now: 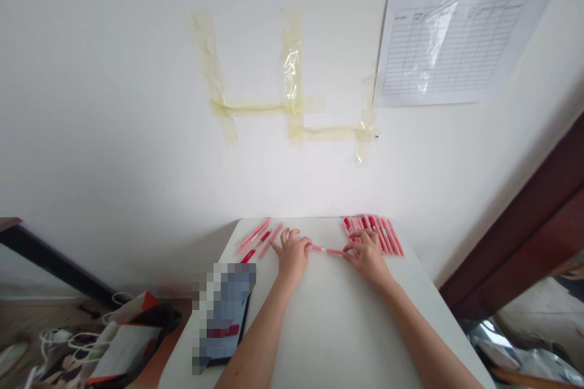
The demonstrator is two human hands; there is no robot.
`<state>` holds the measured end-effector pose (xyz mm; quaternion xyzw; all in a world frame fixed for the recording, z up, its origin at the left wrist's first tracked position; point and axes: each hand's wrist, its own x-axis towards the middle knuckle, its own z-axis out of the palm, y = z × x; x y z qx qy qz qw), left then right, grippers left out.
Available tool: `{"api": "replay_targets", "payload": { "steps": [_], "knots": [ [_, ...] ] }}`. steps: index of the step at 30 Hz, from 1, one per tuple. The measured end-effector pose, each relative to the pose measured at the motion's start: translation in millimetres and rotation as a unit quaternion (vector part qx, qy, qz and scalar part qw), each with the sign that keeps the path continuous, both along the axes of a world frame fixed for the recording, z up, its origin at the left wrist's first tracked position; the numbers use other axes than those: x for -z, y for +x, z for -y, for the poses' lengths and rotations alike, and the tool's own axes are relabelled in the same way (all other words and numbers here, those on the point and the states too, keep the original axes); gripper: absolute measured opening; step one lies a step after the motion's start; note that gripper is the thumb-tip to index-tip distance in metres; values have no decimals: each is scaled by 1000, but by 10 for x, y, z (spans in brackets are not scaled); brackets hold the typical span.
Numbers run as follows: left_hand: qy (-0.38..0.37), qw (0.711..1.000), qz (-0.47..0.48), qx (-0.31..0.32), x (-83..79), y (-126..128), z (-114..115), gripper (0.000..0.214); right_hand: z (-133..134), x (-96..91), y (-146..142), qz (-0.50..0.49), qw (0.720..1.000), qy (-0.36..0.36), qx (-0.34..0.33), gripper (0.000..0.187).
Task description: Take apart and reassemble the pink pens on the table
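My left hand and my right hand rest on a white table, a short way apart. Between them lies a slim pink-and-white plastic tube, its ends pinched by my left thumb and my right fingers. Just beyond my right hand, a tight row of several pink-and-red tubes lies side by side, partly hidden by that hand. Several similar tubes lie loosely at the far left of the tabletop, beyond my left hand.
A tablet, partly blurred out, lies at the table's left edge. Behind the table stands a white wall with yellowed tape strips and a ruled paper chart. A bag sits on the floor at left, and a dark wooden frame stands at right.
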<state>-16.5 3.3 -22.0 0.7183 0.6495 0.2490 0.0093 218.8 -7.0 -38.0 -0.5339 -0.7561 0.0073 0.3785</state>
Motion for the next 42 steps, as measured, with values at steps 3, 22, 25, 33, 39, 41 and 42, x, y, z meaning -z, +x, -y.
{"api": "replay_targets", "payload": {
  "steps": [3, 22, 25, 33, 39, 41, 42],
  "knots": [
    [-5, 1000, 3, 3, -2, 2, -4, 19, 8, 3, -13, 17, 1000, -2, 0, 9],
    [10, 994, 30, 102, -22, 135, 33, 5, 1, 19, 2, 33, 999, 4, 9, 9],
    [8, 994, 24, 107, -26, 135, 37, 5, -1, 16, 10, 31, 999, 5, 14, 9],
    [11, 995, 31, 97, -1, 107, 13, 6, -77, 48, 115, 30, 999, 24, 21, 10],
    [19, 995, 43, 83, 28, 90, -12, 8, -111, 69, 195, 17, 999, 21, 43, 12],
    [20, 996, 43, 81, 28, 88, -12, 9, -120, 75, 212, 15, 999, 22, 46, 12],
    [19, 996, 43, 80, 25, 88, -11, 9, -126, 79, 223, 13, 998, 22, 48, 12]
  ]
}}
